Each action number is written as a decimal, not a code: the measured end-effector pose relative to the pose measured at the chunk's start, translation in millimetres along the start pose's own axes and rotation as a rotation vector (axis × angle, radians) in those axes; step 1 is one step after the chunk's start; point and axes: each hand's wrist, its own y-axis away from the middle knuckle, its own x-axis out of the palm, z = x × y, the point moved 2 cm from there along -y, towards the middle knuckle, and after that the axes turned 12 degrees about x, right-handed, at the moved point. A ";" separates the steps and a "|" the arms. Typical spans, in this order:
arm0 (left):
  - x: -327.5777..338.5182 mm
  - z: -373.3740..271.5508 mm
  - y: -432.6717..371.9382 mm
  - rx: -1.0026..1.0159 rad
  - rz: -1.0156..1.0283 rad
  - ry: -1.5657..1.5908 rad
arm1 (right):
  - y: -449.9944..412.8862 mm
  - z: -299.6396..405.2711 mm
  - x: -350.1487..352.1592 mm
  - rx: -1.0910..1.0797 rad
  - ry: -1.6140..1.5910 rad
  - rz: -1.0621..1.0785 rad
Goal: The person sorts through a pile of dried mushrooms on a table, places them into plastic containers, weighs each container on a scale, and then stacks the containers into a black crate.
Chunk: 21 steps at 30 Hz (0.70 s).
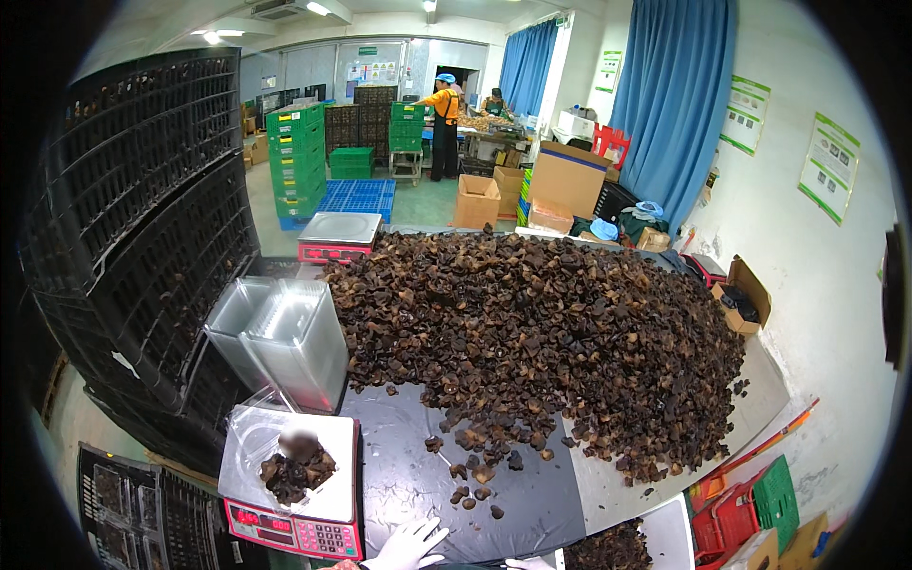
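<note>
My left hand (407, 546), in a white glove, rests at the near edge of the black-covered table (406, 470) with fingers spread and nothing held. Only a sliver of my right hand (529, 563), also gloved, shows at the bottom edge; what its fingers do is hidden. Left of my left hand stands a red and white digital scale (292, 524). On its plate sits an open clear plastic box (246, 456) holding some dark wood ear mushrooms (296, 479). Ahead lies a large heap of wood ear mushrooms (527, 328), with several loose pieces (470, 495) nearer me.
Stacked clear boxes (299, 342) stand behind the scale, beside tall black crates (142, 214). A second scale (340, 231) sits at the far left. A white bin (670, 527) with mushrooms is at lower right, near red baskets (727, 520). A person (446, 128) stands by green crates (407, 128).
</note>
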 end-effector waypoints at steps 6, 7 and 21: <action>19.6 15.5 1.9 -0.155 -0.001 0.325 | 29.8 23.8 -18.5 -0.035 0.238 -0.040; 29.1 16.4 2.6 -0.216 -0.035 0.444 | 39.5 32.1 -26.2 -0.045 0.320 -0.053; 36.8 34.9 -47.1 -0.261 -0.024 0.151 | 24.5 252.2 -19.2 -0.761 0.605 -0.146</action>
